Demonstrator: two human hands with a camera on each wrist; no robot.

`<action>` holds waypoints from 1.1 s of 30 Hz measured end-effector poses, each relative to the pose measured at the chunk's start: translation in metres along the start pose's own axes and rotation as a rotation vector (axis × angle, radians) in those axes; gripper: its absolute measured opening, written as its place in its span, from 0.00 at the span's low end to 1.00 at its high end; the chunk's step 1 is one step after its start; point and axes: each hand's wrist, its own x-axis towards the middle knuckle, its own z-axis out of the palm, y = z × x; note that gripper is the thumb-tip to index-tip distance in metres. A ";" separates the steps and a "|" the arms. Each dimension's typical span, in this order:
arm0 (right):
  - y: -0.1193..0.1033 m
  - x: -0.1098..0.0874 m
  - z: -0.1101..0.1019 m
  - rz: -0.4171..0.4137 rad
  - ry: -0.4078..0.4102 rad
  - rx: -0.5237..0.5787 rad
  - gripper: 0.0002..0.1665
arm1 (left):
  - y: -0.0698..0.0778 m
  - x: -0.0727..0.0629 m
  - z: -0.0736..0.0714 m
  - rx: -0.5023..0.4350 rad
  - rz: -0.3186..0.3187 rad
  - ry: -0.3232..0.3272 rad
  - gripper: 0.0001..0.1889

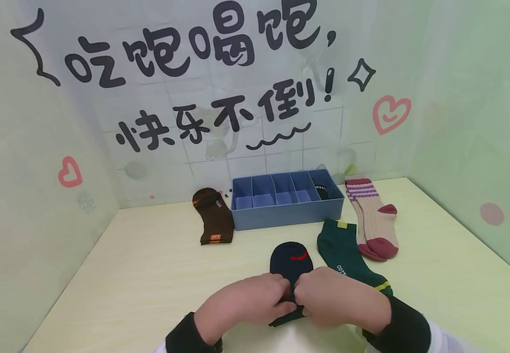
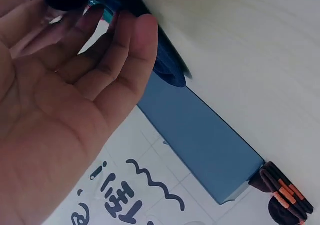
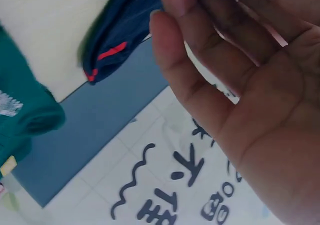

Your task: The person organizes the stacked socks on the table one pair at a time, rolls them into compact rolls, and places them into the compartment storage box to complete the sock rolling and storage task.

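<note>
In front of the blue box (image 1: 287,216), the left hand (image 1: 255,298) and right hand (image 1: 331,298) pinch the navy sock (image 1: 289,260) from opposite sides, presumably to control both edges.

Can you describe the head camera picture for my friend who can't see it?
The left hand and right hand hold a dark blue sock at a pale table. Nearby are a blue box, brown sock, green sock and pink socks.

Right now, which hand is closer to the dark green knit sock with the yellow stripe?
Right. Your right hand is close beside the green sock; your left hand is farther off, left of the right hand.
</note>
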 end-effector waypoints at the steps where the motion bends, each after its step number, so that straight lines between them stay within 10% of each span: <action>1: 0.002 0.000 0.000 0.012 -0.008 0.036 0.01 | 0.001 0.000 0.000 0.001 -0.003 -0.006 0.13; 13: 0.006 0.009 0.000 0.072 0.050 0.194 0.06 | 0.003 -0.001 0.000 -0.052 -0.044 0.040 0.08; 24: -0.004 0.006 0.005 -0.002 0.056 -0.206 0.13 | -0.001 0.005 0.002 -0.044 -0.015 0.077 0.06; 33: -0.009 0.002 0.010 -0.091 0.117 -0.243 0.16 | 0.001 0.004 0.004 -0.002 -0.003 0.110 0.07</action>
